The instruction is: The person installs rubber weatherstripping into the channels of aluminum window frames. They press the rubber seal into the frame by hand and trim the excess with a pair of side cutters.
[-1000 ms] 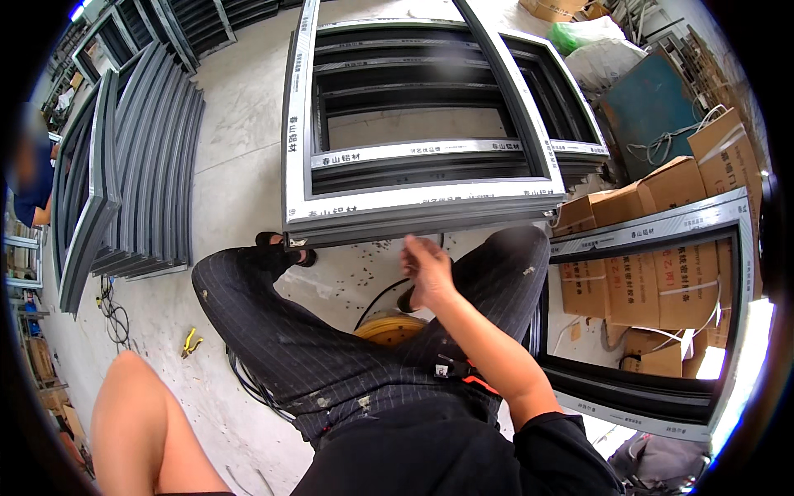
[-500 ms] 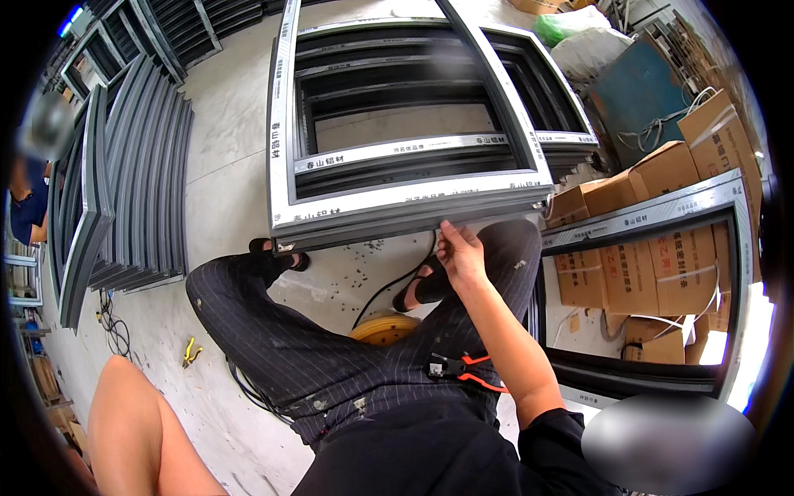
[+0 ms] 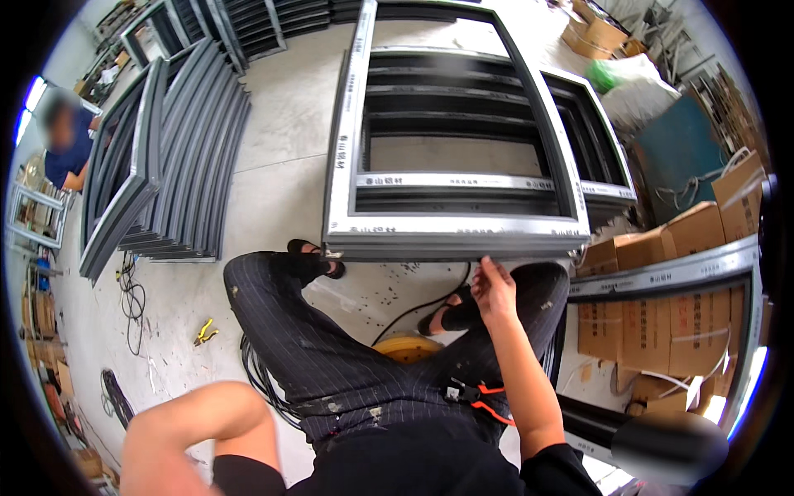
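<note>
In front of me a grey metal window frame [image 3: 455, 227] with printed white film lies on top of other frames, its near edge above my knees. My right hand [image 3: 496, 289] is at the underside of that near edge, fingers curled together and fingertips touching it. Whatever they may pinch is too small to make out. My left arm is bent at the lower left; the left hand [image 3: 161, 473] is a blur at the bottom edge and its fingers do not show. Wire strippers with orange handles [image 3: 484, 398] lie on my right thigh.
Left stands a row of grey frames [image 3: 186, 157], with a person [image 3: 66, 149] behind it. Yellow-handled pliers [image 3: 204, 332] and black cables [image 3: 132, 302] lie on the floor. To my right another frame [image 3: 662, 275] leans before cardboard boxes [image 3: 645, 331]. Between my legs is a yellow round object [image 3: 407, 349].
My view has swung left, so the scene sits further right. My left arm has bent, its forearm drawing back toward me. My right hand stays at the frame's near edge.
</note>
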